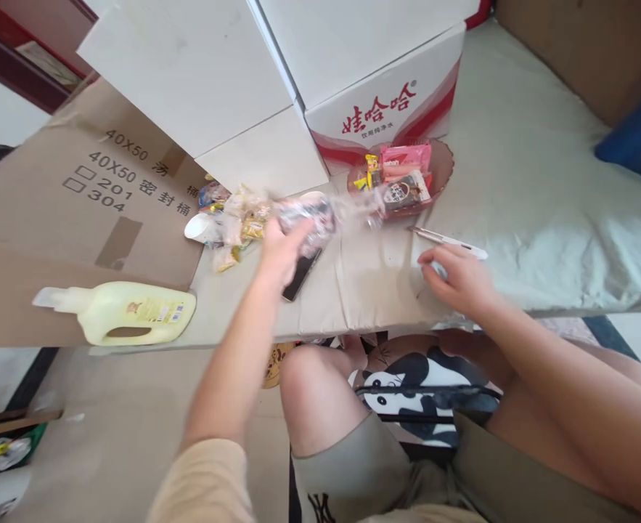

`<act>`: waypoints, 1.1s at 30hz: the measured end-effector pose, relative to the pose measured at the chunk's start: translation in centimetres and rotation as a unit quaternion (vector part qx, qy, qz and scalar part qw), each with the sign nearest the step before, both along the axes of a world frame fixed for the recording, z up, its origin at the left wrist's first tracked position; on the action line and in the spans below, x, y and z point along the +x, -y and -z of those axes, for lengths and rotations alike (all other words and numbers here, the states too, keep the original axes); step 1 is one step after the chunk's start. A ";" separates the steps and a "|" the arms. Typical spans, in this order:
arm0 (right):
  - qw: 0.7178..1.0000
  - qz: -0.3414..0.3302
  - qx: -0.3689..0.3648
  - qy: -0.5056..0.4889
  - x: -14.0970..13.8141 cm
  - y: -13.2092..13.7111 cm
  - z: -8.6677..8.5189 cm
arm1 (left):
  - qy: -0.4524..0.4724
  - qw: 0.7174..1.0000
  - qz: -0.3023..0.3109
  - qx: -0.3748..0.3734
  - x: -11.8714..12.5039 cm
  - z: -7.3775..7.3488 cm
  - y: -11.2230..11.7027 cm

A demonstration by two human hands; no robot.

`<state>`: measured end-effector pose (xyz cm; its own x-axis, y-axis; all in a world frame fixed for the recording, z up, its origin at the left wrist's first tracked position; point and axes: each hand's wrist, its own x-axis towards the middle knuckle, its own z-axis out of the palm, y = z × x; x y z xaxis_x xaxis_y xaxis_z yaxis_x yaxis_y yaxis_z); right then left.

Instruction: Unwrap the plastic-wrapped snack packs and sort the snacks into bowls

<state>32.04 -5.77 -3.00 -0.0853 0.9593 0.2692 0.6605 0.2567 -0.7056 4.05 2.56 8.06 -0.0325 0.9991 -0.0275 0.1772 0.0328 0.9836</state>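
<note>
near: shorts [342,465], "ny" logo on leg. 2 bare arms over the tabletop [369,280]. right arm angles in from near right; right hand [459,280] low over table, fingers loosely curled, thumb and index tips apart, nothing seen between; white pen [451,240] just beyond. left arm reaches forward from near left; left hand [284,250] palm down on blurred plastic-wrapped bundle [312,218], mid table; can't tell if fingers are clamped on it. dark phone [302,276] partly under the bundle. left: yellow bottle [140,309] on its side, label too small to read. farther: snack packets [238,221], bowl [444,171] of packets at right. brown carton [118,181], left: "40x50 汤桶", "40x50 密封桶", "201", "304". far: white carton [390,116], red "娃哈哈", "饮用纯净水".
</note>
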 end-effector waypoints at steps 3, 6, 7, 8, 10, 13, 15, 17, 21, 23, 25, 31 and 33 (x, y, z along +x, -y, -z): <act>0.986 0.126 0.024 0.109 1.7 -0.8 1.3 | 0.131 0.988 0.000 -0.081 4.1 5.2 4.8; 0.974 0.164 -0.002 0.155 2.5 -1.1 2.4 | 0.208 0.971 0.017 -0.120 5.8 8.3 6.2; 0.973 0.167 -0.009 0.161 2.5 -1.1 2.5 | 0.220 0.967 0.019 -0.129 5.7 8.8 6.2; 0.972 0.167 -0.015 0.163 2.3 -1.1 2.5 | 0.228 0.964 0.020 -0.137 5.4 9.1 6.0; 0.975 0.165 -0.027 0.144 1.5 -1.0 2.2 | 0.240 0.959 0.015 -0.150 4.6 9.5 5.6; 0.984 0.163 -0.061 0.038 0.0 -1.3 1.5 | 0.258 0.951 0.014 -0.167 3.5 9.7 4.9; 0.982 0.149 -0.096 -0.063 -1.2 -1.7 1.3 | 0.267 0.947 0.023 -0.178 3.2 9.8 4.3; 0.976 0.114 -0.118 -0.144 -2.5 -2.1 1.4 | 0.268 0.942 0.042 -0.199 3.3 9.9 3.6; 0.972 0.078 -0.061 -0.214 -4.6 -2.2 1.9 | 0.218 0.945 0.118 -0.215 4.3 10.7 2.4; 0.966 0.091 -0.035 -0.239 -5.2 -1.8 2.0 | 0.156 0.962 0.142 -0.172 5.1 11.4 2.0; 0.964 0.105 -0.038 -0.243 -5.4 -1.4 2.1 | 0.088 0.979 0.142 -0.116 5.8 12.0 1.9; 0.974 0.139 -0.030 -0.178 -4.7 -0.9 2.0 | 0.005 0.988 0.150 -0.040 7.3 11.9 2.4; 0.983 0.118 -0.017 -0.141 -4.5 -0.9 1.9 | 0.001 0.986 0.166 -0.013 7.4 11.4 2.5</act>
